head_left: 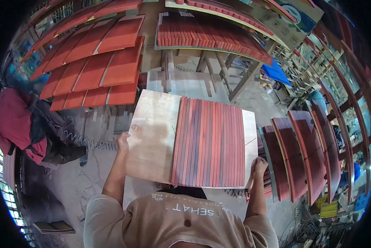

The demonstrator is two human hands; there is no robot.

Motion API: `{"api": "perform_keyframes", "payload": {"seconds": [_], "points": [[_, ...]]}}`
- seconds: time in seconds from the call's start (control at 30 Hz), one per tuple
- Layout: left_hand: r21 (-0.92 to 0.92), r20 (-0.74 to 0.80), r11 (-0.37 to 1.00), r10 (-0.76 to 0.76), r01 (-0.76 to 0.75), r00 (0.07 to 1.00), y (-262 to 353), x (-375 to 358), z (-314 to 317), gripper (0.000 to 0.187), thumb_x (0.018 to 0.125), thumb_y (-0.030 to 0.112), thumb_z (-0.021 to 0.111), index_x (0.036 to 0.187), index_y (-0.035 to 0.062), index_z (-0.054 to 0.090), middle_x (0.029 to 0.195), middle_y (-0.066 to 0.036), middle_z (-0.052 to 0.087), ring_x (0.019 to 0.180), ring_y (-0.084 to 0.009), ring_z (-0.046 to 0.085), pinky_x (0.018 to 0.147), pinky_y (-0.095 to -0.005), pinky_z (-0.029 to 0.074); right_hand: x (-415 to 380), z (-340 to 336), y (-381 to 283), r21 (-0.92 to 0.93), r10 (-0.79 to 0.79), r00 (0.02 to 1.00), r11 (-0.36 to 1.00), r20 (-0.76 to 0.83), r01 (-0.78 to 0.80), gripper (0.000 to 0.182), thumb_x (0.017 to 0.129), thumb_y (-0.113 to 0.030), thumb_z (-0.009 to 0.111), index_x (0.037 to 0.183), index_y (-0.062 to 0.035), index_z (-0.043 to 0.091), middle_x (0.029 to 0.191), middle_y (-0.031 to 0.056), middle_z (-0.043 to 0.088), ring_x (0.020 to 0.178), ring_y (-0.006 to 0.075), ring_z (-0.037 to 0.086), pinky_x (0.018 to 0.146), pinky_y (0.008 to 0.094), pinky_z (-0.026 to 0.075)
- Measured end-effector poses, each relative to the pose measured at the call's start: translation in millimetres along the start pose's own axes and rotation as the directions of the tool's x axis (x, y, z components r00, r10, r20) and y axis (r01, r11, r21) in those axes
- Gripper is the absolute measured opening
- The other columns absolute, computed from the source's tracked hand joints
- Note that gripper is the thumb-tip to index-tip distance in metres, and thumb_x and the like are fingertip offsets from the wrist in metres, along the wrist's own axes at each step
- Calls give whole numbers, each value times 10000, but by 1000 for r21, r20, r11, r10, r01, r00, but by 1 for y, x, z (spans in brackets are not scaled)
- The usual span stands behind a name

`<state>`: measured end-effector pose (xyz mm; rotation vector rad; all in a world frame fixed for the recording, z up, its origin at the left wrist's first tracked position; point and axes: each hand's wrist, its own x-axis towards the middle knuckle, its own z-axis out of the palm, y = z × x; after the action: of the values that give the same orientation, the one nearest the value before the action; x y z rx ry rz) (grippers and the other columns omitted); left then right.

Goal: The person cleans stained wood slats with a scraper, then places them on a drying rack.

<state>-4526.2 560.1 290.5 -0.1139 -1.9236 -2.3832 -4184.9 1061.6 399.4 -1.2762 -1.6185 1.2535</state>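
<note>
I hold a plywood board (152, 136) flat in front of my chest. Several red and purple wooden slats (210, 144) lie side by side on its right half. My left hand (122, 141) grips the board's left edge. Closed around the near right corner is my right hand (259, 165). The left part of the board is bare wood. My beige shirt (181, 223) fills the bottom of the view.
Red-painted panels (90, 62) lie on racks at the upper left. A trestle table (235, 78) ahead carries more red slats (210, 35). Stacks of red curved panels (305, 153) stand at the right. Something in red cloth (12, 124), perhaps a person, is at the far left.
</note>
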Motion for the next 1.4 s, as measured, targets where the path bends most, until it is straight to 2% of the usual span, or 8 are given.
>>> {"api": "perform_keyframes", "payload": {"seconds": [0.3,0.4,0.5,0.87,1.0,1.1,1.2,1.4], "points": [[73,13,995,64,-64,998,-29,37,28,185,777,151,542,787,-27,592,819,-76,581,836,-174,536,795,-284,393,95,57,7,22,-32,998,999,61,30,120,763,-65,522,694,5,591,596,-18,493,515,74,435,454,227,320],[-257,-39,955,-162,147,986,-24,47,50,177,731,114,505,766,-42,581,810,-78,581,790,-174,541,765,-268,411,132,78,9,46,-44,996,998,76,41,102,753,-53,534,707,1,606,612,-24,498,528,71,440,467,221,326],[-278,-161,953,-168,118,973,-42,63,61,169,672,115,478,657,-31,560,720,-70,562,707,-141,505,671,-244,371,144,103,-16,13,44,985,999,170,-47,106,775,-44,532,699,-6,596,616,-28,502,526,69,435,468,222,321],[229,-292,971,-1,71,956,-52,118,120,102,634,69,508,576,3,560,598,-151,553,580,-214,514,590,-307,397,241,194,-24,23,17,986,1000,166,-21,229,776,-36,490,547,-23,481,491,6,448,390,88,389,359,245,268],[716,-109,681,330,-156,938,-32,137,149,65,628,3,529,572,16,559,643,-197,561,560,-302,553,529,-372,414,264,222,-33,79,16,980,996,200,-33,215,770,-34,496,556,-40,487,495,4,451,385,88,398,345,240,256],[838,-111,522,448,-159,887,22,142,194,92,628,-28,532,554,23,549,656,-183,582,577,-337,570,504,-409,417,290,242,-29,102,76,956,989,284,-109,166,770,-14,500,610,-54,515,538,-25,451,423,75,401,380,229,279],[869,24,401,548,-288,836,-29,181,181,74,633,10,542,575,39,580,659,-180,587,590,-328,580,522,-413,432,311,267,-32,129,47,951,988,306,-90,172,792,-18,507,627,-68,519,539,-27,460,408,73,397,365,223,269],[937,22,305,430,-168,903,-39,227,197,93,646,84,548,635,44,630,732,-172,614,687,-342,599,586,-439,456,348,308,-35,53,43,929,996,368,-67,244,712,23,441,501,-100,438,455,-23,401,349,70,340,327,231,219]]}}
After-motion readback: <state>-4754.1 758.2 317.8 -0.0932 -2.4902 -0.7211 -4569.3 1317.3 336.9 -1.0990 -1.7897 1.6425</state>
